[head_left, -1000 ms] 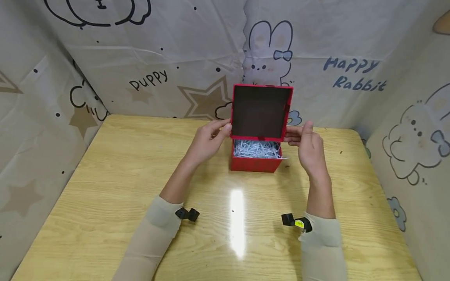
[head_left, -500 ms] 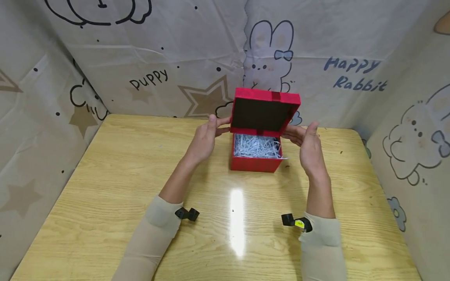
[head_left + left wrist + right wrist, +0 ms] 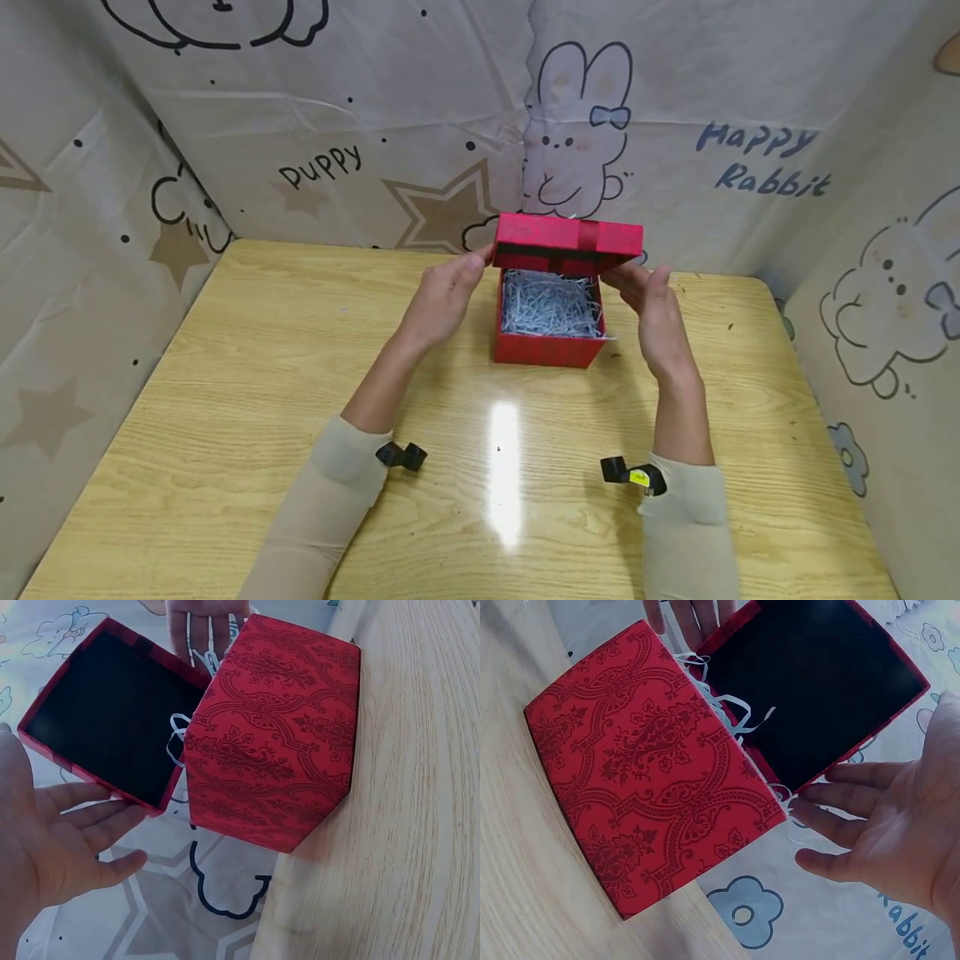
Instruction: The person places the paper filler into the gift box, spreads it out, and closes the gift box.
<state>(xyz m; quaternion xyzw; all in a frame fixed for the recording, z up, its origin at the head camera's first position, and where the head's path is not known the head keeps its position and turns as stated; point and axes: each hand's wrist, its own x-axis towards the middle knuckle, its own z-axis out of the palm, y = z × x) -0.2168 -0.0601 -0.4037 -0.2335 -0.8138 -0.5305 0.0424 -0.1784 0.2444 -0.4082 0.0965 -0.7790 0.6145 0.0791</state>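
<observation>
A red box (image 3: 547,351) stands on the table, filled with pale shredded paper (image 3: 551,307). Dark floral patterning covers its side (image 3: 277,735) in the left wrist view. Above the box's back part, its red lid (image 3: 543,231) is held tilted, black inside (image 3: 817,682). My left hand (image 3: 438,304) touches the lid's left edge, fingers stretched out beneath it in the left wrist view. Opposite it, my right hand (image 3: 663,329) supports the right edge on straight fingers (image 3: 855,799). Some fingertips are hidden behind the lid.
The wooden table (image 3: 300,375) extends around the box. Behind it hangs a pale cloth backdrop (image 3: 420,92) with cartoon prints, close to the lid; similar cloth stands at both sides. Paper strands (image 3: 739,712) poke over the box's rim.
The lid has tipped forward and its upper edge has come down, so its outer red side faces the head camera. Both hands keep at its sides; the box stays put.
</observation>
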